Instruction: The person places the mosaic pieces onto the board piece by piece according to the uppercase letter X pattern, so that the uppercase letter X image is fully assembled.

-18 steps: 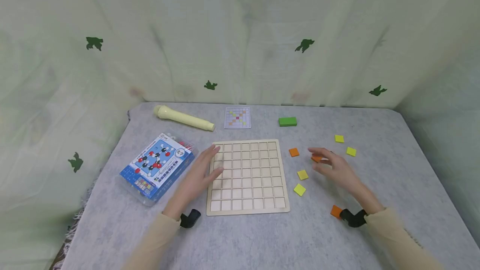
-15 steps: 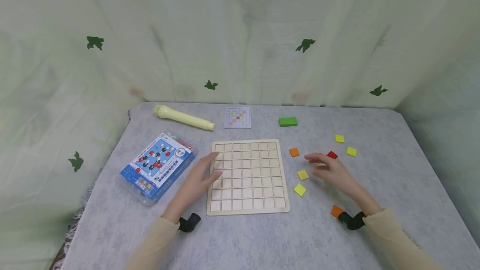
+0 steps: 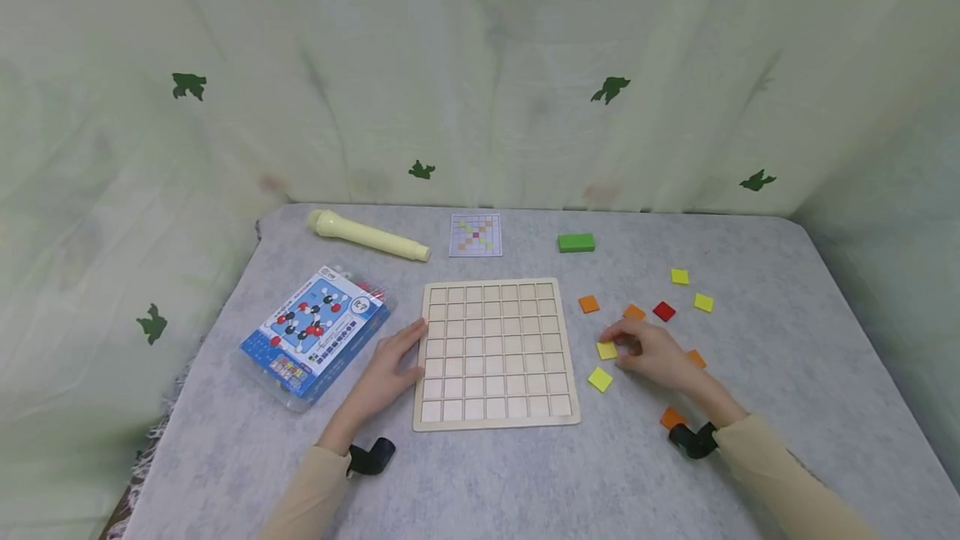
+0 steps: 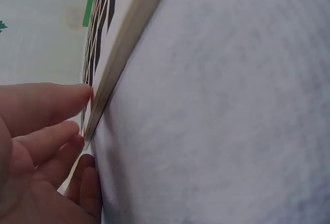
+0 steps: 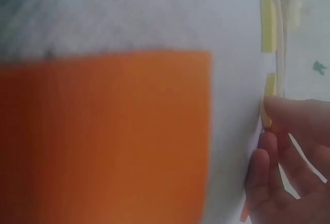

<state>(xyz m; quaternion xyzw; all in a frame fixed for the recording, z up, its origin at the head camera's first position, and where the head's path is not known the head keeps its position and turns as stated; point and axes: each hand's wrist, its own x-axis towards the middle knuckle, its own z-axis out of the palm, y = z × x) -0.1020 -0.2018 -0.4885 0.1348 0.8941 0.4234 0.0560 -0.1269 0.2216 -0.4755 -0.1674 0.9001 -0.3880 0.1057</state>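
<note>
My right hand (image 3: 654, 354) has its thumb and index finger at opposite edges of a yellow square tile (image 3: 607, 350), pinching it at table level. The right wrist view shows the thumb overlapping this yellow tile (image 5: 269, 87). A second yellow tile (image 3: 600, 379) lies just below it. Fingers of my left hand (image 3: 384, 377) are extended, their tips at the left edge of a square wooden grid board (image 3: 495, 423). Seen from the left wrist, index finger and thumb meet the board's side (image 4: 111, 74). Orange tiles (image 3: 633, 312) and a red tile (image 3: 663, 312) lie around the right hand.
Left of the board lies a blue molecule-model box (image 3: 315, 336). Behind stand a pale yellow microphone-shaped tube (image 3: 367, 236), a colored pattern card (image 3: 476, 236) and a green block (image 3: 576, 243). An orange tile (image 3: 672, 417) lies near the right wrist camera (image 3: 693, 440).
My right hand has moved down and left from the orange tile to the yellow tile, uncovering orange and red tiles. My left hand has slid back to the board's left edge.
</note>
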